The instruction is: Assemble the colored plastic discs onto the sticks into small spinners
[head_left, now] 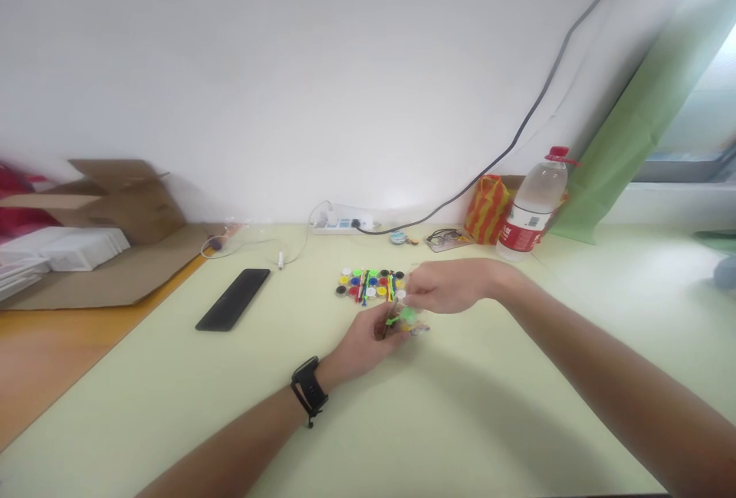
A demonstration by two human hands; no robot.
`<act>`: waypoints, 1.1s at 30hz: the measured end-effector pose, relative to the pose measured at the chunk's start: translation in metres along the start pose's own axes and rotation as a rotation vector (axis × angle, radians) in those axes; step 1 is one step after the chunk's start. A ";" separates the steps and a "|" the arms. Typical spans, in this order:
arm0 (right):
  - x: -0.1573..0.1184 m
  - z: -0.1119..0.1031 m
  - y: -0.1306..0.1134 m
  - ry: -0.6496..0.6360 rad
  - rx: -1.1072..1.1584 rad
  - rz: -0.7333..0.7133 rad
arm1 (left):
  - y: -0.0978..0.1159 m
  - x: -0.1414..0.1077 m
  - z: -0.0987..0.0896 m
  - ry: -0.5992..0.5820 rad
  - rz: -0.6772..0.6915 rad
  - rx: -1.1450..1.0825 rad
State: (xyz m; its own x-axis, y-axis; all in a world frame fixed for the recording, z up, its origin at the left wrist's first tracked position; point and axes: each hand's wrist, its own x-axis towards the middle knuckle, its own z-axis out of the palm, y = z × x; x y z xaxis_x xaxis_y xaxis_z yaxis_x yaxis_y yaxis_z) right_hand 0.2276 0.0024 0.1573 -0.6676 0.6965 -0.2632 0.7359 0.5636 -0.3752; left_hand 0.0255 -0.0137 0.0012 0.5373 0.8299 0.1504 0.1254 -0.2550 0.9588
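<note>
My left hand (365, 341), with a black watch (309, 385) on its wrist, is closed around a small green piece (408, 316) in the middle of the table. Clear and yellowish bits show just beyond its fingertips, blurred. Above and to the right, my right hand (442, 286) is closed with its fingers pressed together close to the left one; what it grips is too small to name. Behind both hands lie rows of small coloured round pieces (373, 282) with thin coloured sticks among them.
A black phone-like slab (233, 299) lies left on the green table (247, 406). Against the wall stand a power strip (343, 224), a striped bag (487, 211) and a water bottle (533, 207). A cardboard box (126, 203) with white items (80, 247) is far left.
</note>
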 end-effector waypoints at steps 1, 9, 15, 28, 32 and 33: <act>-0.001 -0.002 -0.002 -0.042 0.014 0.016 | 0.001 0.000 0.000 -0.001 0.003 0.003; -0.011 -0.009 -0.012 0.021 0.065 0.010 | -0.001 0.000 0.000 -0.014 -0.012 -0.013; 0.002 -0.001 -0.009 -0.119 0.031 0.051 | 0.001 -0.001 0.000 -0.008 -0.020 0.007; -0.027 0.017 0.006 0.642 0.325 -0.161 | 0.009 -0.003 -0.003 -0.041 -0.020 -0.027; -0.023 0.064 0.044 0.864 0.546 0.022 | 0.011 -0.004 -0.005 -0.039 -0.007 0.009; -0.021 0.075 0.052 0.746 0.634 -0.003 | 0.011 -0.003 -0.006 -0.021 0.009 0.014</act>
State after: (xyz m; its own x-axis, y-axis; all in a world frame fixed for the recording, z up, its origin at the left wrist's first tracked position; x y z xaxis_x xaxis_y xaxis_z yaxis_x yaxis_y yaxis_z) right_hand 0.2714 -0.0166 0.0768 -0.2657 0.9205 0.2865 0.3918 0.3746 -0.8403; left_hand 0.0203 -0.0165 0.0122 0.5558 0.8169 0.1541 0.1322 -0.2699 0.9538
